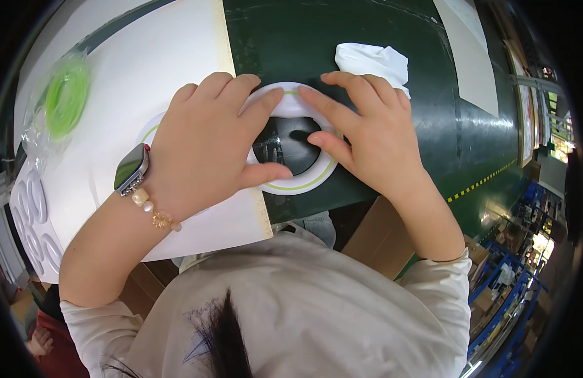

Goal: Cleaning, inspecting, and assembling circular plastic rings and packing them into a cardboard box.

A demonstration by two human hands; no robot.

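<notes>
A white oval ring (pixel 304 183) with a thin green strip along its face lies on the dark green tabletop, just past the white sheet's edge. My left hand (pixel 209 138) reaches over its left side, index fingertip on the top of the ring and thumb stretched across the lower inner edge. From the right, my right hand (pixel 379 132) touches the strip at the top with its index fingertip; its thumb points over the opening. Both hands have their fingers spread. Behind my left hand, a second white ring (pixel 148 129) with a green strip is mostly hidden.
A clear bag with a coil of bright green strip (pixel 68 101) lies at the far left, several plain white rings (pixel 32 198) below it. White cloth (pixel 373 63) sits beyond my right hand. Blue shelving (pixel 502 302) stands at right. Another person's hand (pixel 39 342) shows at lower left.
</notes>
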